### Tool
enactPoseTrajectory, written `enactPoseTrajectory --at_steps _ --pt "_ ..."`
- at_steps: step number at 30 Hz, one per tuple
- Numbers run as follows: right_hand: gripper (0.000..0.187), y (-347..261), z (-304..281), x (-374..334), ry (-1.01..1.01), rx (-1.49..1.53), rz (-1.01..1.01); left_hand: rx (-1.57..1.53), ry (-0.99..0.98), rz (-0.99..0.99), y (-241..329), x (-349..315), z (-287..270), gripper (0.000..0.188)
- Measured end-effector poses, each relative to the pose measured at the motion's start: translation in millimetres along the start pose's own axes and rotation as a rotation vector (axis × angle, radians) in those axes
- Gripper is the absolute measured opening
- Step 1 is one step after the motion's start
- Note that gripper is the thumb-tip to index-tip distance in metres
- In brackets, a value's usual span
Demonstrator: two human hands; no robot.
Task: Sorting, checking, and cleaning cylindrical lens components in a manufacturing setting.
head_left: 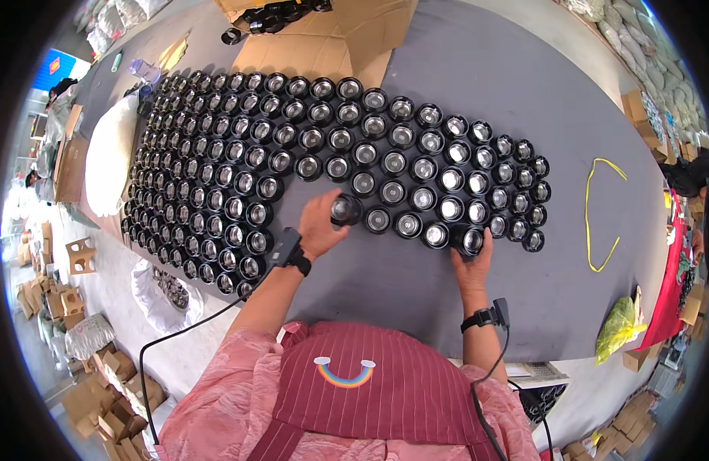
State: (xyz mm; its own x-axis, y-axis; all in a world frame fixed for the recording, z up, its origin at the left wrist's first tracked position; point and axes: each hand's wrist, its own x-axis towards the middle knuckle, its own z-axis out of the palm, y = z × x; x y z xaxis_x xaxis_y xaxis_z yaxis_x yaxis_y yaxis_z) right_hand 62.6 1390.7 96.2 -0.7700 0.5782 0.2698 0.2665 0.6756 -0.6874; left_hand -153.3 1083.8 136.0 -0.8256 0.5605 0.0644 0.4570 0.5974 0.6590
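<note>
A grey table (pixel 462 84) carries many rows of small black round cups with shiny silver insides (pixel 293 146). My left hand (pixel 320 227) grips one such black cup (pixel 344 209) at the near edge of the rows, just left of a neighbouring cup (pixel 377 220). My right hand (pixel 472 260) rests on the table with its fingers around another black cup (pixel 471 240) at the front right of the rows. Both wrists wear black bands with cables.
An open cardboard box (pixel 308 38) with more black parts sits at the far end. A yellow band (pixel 600 211) lies right of the rows, and a yellow-green bag (pixel 619 326) lies at the near right corner. Cartons and white sacks (pixel 109 154) crowd the left.
</note>
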Motion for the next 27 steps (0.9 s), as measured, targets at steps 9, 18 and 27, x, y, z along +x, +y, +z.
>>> enactPoseTrajectory --at_steps 9,18,27 --pt "0.094 1 12 -6 0.073 -0.017 -0.031 -0.07 -0.037 0.058 -12 -8 23 0.088" --pt "0.097 -42 -4 -14 0.148 0.02 0.034 -0.038 0.011 0.143 -24 -9 28 0.092" --pt "0.096 -41 41 -9 0.0 0.017 -0.131 -0.097 0.046 0.09 -8 -3 13 0.084"
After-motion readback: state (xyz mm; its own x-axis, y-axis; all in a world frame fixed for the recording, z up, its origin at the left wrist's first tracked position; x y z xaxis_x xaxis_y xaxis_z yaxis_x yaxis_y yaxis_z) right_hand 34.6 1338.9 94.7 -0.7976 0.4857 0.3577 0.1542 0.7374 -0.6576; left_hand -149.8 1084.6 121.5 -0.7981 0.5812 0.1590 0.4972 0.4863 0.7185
